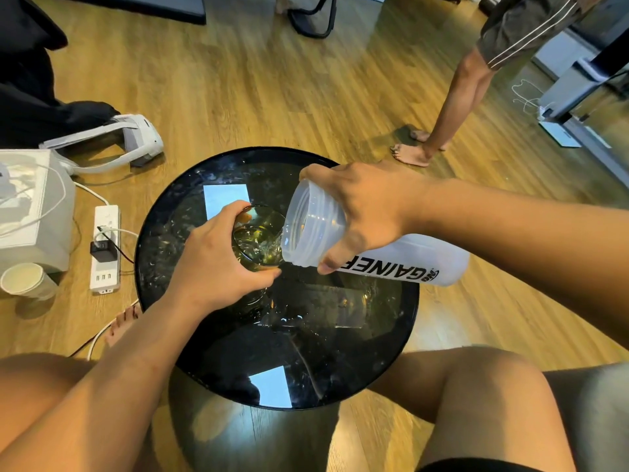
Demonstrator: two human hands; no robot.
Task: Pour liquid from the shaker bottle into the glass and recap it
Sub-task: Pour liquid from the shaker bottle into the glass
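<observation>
A translucent white shaker bottle [401, 258] with black lettering lies tipped almost flat in my right hand [360, 206], its uncapped wide mouth over the rim of a clear glass [260, 238]. Clear liquid runs from the mouth into the glass. My left hand [218, 264] wraps the near left side of the glass, which stands on a round black glossy table [391, 335]. I do not see the bottle's cap.
A white power strip [105, 247] with a black plug, a paper cup [25, 281], a white box and a white headset [129, 141] lie on the wooden floor at left. Another person's bare legs [442, 114] stand beyond the table at right. My knees flank the table.
</observation>
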